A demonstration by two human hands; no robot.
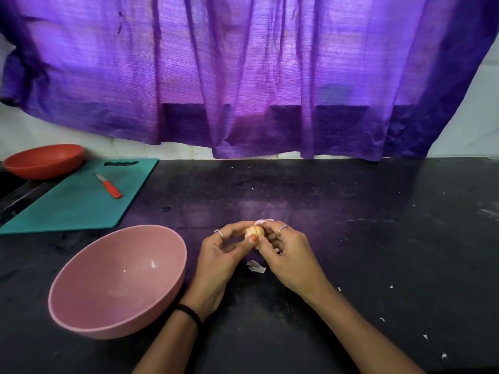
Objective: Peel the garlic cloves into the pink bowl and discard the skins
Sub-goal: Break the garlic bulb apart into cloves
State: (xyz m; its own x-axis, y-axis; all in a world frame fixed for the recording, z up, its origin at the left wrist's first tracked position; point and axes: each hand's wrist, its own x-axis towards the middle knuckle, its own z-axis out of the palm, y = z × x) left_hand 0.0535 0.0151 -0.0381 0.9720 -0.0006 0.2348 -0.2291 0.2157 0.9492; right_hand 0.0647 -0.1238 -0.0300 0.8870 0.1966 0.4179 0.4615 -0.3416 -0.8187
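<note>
A pale garlic bulb [255, 231] is held above the dark counter between both hands. My left hand [220, 252] pinches it from the left, thumb on its front. My right hand [287, 252] grips it from the right, with bits of papery skin showing behind and under its fingers. A loose piece of white skin [256, 266] lies on the counter just below the hands. The pink bowl [81, 309] stands to the left of my left hand, tilted toward me, and looks empty.
A teal cutting board [67, 206] lies at the back left with a small red-handled knife [109, 186] on it. A red bowl [44, 160] sits behind the board. Small skin scraps [391, 286] dot the counter at the right. A purple curtain [256, 76] hangs behind.
</note>
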